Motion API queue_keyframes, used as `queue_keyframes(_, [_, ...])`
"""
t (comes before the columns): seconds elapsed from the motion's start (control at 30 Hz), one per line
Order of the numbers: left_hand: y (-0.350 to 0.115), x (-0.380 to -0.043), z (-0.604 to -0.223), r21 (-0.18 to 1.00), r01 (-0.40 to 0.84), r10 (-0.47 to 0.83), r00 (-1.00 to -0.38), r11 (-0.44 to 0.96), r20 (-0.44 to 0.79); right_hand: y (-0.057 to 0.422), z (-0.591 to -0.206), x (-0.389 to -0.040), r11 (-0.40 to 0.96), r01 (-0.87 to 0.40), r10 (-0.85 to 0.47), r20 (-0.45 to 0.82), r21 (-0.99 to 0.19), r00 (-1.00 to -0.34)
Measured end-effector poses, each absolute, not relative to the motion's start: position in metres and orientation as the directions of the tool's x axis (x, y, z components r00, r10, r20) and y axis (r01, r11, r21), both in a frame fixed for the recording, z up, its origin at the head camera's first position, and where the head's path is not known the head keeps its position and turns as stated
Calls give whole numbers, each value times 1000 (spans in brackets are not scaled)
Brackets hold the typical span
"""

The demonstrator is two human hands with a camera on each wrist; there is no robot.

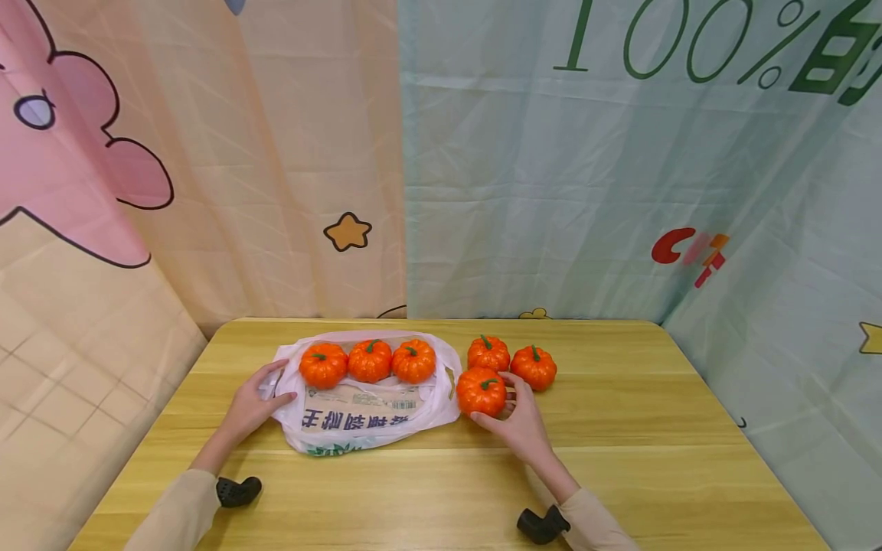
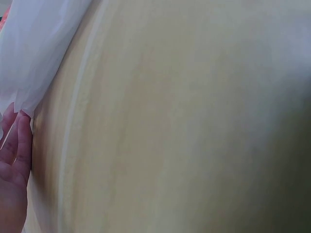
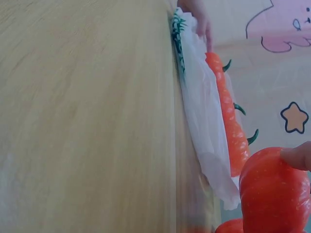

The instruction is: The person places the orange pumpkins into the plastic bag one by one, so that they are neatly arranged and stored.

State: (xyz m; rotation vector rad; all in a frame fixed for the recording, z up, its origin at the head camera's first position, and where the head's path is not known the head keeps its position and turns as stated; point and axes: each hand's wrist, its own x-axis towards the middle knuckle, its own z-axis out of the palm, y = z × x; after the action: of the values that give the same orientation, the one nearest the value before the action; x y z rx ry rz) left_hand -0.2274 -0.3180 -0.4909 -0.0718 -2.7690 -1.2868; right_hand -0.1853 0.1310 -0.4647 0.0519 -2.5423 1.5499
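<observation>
A white plastic bag [image 1: 434, 417] lies flat on the table with its mouth spread, and three small orange pumpkins [image 1: 370, 361] sit in a row at its far side. My left hand [image 1: 249, 402] holds the bag's left edge between thumb and fingers; in the left wrist view its fingers [image 2: 23, 141] meet the white plastic. At the bag's right edge, my right hand [image 1: 520, 421] grips another small pumpkin [image 1: 480, 391] from its right side. The right wrist view shows this pumpkin [image 3: 272, 194] close up with one digit on it.
Two more pumpkins [image 1: 488, 353] [image 1: 534, 367] stand on the wooden table [image 1: 634, 444] just behind and right of the gripped one. Printed curtains [image 1: 524, 191] hang behind the table and along its sides. Black devices [image 1: 239, 491] are worn on both wrists.
</observation>
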Motion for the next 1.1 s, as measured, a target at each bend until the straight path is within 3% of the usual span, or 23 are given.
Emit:
queue_keyframes(0.5, [-318,-228,-492,753,87,6,-994,652,110,97,-448,-185,412,-203,-7,220,-888,-975])
queue_keyframes(1.1, [-316,-227,-490,758,73,-2,-995,648,98,38,-451,-190,346,-255,-194,197,-903,-961])
